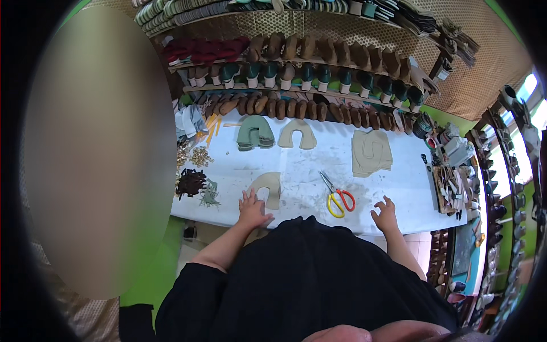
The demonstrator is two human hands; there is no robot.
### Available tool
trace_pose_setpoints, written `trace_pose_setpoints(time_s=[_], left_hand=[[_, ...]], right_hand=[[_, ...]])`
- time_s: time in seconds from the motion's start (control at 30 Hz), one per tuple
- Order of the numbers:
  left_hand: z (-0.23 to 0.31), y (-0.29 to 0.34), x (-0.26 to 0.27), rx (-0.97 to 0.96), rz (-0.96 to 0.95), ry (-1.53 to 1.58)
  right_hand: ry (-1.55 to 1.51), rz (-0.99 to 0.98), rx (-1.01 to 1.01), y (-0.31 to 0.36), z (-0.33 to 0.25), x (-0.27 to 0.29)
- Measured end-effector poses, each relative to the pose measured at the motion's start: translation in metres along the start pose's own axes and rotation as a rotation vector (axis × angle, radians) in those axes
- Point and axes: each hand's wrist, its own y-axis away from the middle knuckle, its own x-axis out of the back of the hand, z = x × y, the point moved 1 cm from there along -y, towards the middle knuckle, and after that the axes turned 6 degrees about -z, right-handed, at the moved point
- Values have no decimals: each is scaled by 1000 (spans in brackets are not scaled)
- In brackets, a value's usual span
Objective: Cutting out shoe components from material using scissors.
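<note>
My left hand [252, 211] rests on the white table with its fingers spread. Its fingertips touch the lower left side of a beige U-shaped cut piece [273, 191], which looks like a shoe-upper part. Above the table's front edge, my right hand [385, 215] holds nothing, its fingers apart and slightly curled. Between the hands lie scissors [327, 182] with one yellow and one red handle, blades pointing away from me. Farther back are a stack of green U-shaped pieces [254, 132], a beige U-shaped piece [308, 136] and a pile of beige sheets [380, 159].
Brown scraps [191, 181], green strips [209, 194] and small gold-coloured parts [200, 155] cover the table's left side. A box of tools and offcuts [453, 188] stands at the right edge. Shelves of shoes and heels [307, 75] line the back. A large blurred patch hides the far left.
</note>
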Motion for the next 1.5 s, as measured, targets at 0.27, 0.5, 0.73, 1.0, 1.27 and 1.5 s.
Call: trace_pose_setpoints(time_s=[0.27, 0.5, 0.73, 1.0, 1.27, 1.5], left_hand=[[19, -13, -8, -11, 80, -143], [1, -36, -42, -157, 194, -303], [12, -22, 0, -211, 100, -403], [15, -14, 40, -194, -16, -242], [21, -54, -24, -113, -56, -73], [21, -68, -41, -119, 87, -114]], right_hand=[[40, 1, 23, 7, 2, -3], [44, -13, 48, 7, -4, -1], [54, 8, 69, 9, 3, 2], [112, -46, 22, -5, 7, -15], [194, -287, 185, -49, -69, -67], [200, -324, -77, -76, -103, -99]])
